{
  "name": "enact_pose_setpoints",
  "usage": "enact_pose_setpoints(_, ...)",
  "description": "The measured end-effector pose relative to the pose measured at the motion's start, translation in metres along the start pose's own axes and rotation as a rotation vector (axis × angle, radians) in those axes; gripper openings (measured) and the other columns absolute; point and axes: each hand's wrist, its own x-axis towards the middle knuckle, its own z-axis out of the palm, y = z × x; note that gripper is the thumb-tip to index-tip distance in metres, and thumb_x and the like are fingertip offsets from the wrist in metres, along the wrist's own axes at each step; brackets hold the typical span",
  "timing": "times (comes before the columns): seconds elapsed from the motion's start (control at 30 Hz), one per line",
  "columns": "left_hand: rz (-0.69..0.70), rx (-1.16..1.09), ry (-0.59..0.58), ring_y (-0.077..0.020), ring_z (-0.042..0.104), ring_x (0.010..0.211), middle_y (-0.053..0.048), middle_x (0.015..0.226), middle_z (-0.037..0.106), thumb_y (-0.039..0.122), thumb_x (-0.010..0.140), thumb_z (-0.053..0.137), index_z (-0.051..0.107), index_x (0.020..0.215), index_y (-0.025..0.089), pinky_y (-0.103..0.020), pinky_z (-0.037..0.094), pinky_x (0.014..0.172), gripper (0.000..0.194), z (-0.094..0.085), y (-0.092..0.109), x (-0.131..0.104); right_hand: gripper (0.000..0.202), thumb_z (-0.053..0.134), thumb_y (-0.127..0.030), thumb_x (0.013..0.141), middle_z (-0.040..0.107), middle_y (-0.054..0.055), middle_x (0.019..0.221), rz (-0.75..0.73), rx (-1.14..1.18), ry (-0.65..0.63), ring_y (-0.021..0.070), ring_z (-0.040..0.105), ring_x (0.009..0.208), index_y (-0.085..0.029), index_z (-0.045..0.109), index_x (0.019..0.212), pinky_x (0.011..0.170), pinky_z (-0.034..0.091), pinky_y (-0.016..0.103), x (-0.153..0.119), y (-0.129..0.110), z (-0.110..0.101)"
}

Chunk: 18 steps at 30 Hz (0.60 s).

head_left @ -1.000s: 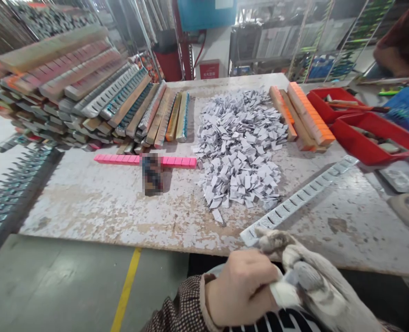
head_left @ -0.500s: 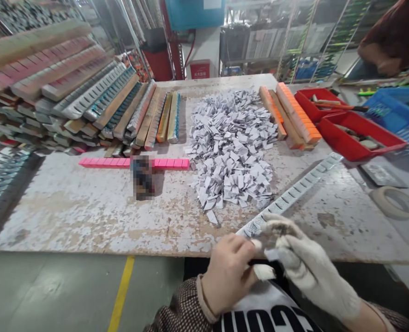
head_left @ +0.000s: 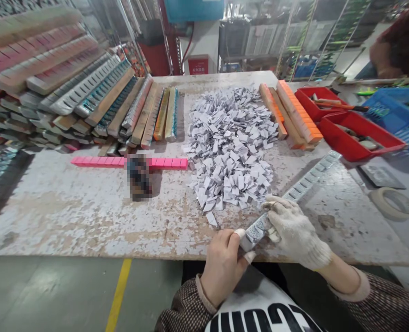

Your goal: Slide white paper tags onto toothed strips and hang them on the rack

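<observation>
Bar (head_left: 309, 179) near the pile (head_left: 230, 152) seems stiff, light, best side-gripped: left hand (head_left: 221, 267) pinches its near end, right hand (head_left: 292, 228) clasps it.

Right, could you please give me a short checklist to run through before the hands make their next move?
1. Left hand gripping the near end of the silver slotted bar: ok.
2. Gloved right hand on that bar, farther along: ok.
3. Every slot of the bar in view: not ok, the right hand covers some.
4. A white piece between the right hand's fingers: cannot tell, the glove hides it.
5. Heap of white pieces seemingly within easy reach, just beyond the hands: ok.
6. Pink bar apart from both hands: ok.
</observation>
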Motion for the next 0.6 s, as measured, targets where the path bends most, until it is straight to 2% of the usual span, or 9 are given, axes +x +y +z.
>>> enact_pose_setpoints(0.1, 0.0, -0.024, -0.006, -0.0288, 0.064, 0.095, -0.011, 0.108, 0.065, 0.023, 0.084, 0.081, 0.055, 0.119, 0.016, -0.046, 0.06, 0.08, 0.044, 0.004, 0.0, -0.001, 0.017, 0.049, -0.018, 0.099, 0.064, 0.018, 0.12, -0.006, 0.039, -0.01, 0.0373, 0.058, 0.124, -0.015, 0.064, 0.104, 0.105, 0.048, 0.058, -0.003, 0.006, 0.005)
enact_pose_setpoints(0.2, 0.025, -0.019, -0.02, -0.0284, 0.063, 0.092, -0.01, 0.103, 0.066, 0.032, 0.083, 0.084, 0.057, 0.116, 0.016, -0.045, 0.059, 0.078, 0.045, 0.002, -0.002, -0.002, 0.015, 0.049, -0.02, 0.098, 0.064, 0.016, 0.121, -0.01, 0.1, -0.001, 0.0357, 0.058, 0.121, -0.018, 0.064, 0.101, 0.105, 0.048, 0.058, -0.006, 0.007, 0.008)
enact_pose_setpoints(0.27, 0.05, -0.01, -0.029, -0.0282, 0.063, 0.09, -0.009, 0.1, 0.067, 0.041, 0.084, 0.083, 0.058, 0.113, 0.016, -0.045, 0.059, 0.077, 0.045, -0.006, -0.007, -0.002, 0.012, 0.051, -0.019, 0.096, 0.064, 0.014, 0.119, 0.0, 0.132, 0.001, 0.0346, 0.06, 0.118, -0.019, 0.063, 0.097, 0.105, 0.048, 0.057, -0.008, 0.002, 0.01)
enact_pose_setpoints(0.33, 0.052, 0.025, 0.012, -0.0285, 0.063, 0.093, -0.01, 0.101, 0.066, 0.047, 0.088, 0.078, 0.059, 0.115, 0.017, -0.045, 0.059, 0.08, 0.045, -0.019, -0.014, 0.003, 0.01, 0.053, -0.017, 0.095, 0.064, 0.012, 0.116, -0.001, 0.192, -0.005, 0.033, 0.061, 0.116, -0.019, 0.062, 0.096, 0.105, 0.047, 0.056, -0.007, -0.009, 0.01)
enact_pose_setpoints(0.43, 0.005, 0.171, 0.128, -0.0308, 0.061, 0.108, -0.015, 0.118, 0.063, 0.039, 0.097, 0.068, 0.055, 0.128, 0.016, -0.049, 0.056, 0.093, 0.041, -0.043, -0.03, 0.022, 0.008, 0.053, -0.016, 0.098, 0.065, 0.009, 0.111, -0.036, 0.294, 0.009, 0.0299, 0.062, 0.114, -0.02, 0.06, 0.095, 0.104, 0.047, 0.053, -0.004, -0.026, 0.008)
enact_pose_setpoints(0.5, -0.05, 0.241, 0.127, -0.0325, 0.058, 0.117, -0.016, 0.128, 0.061, 0.028, 0.098, 0.066, 0.056, 0.131, 0.016, -0.052, 0.051, 0.102, 0.037, -0.056, -0.042, 0.042, 0.01, 0.054, -0.018, 0.099, 0.066, 0.008, 0.109, -0.045, 0.344, 0.015, 0.0292, 0.062, 0.113, -0.021, 0.058, 0.09, 0.104, 0.047, 0.052, -0.003, -0.03, 0.005)
enact_pose_setpoints(0.6, -0.134, 0.22, 0.081, -0.0314, 0.06, 0.111, -0.012, 0.114, 0.066, 0.015, 0.095, 0.064, 0.065, 0.111, 0.018, -0.053, 0.049, 0.102, 0.017, -0.065, -0.056, 0.067, 0.017, 0.059, -0.028, 0.101, 0.064, 0.009, 0.111, -0.023, 0.408, 0.004, 0.0318, 0.06, 0.117, -0.022, 0.053, 0.086, 0.104, 0.049, 0.054, -0.004, -0.025, 0.001)
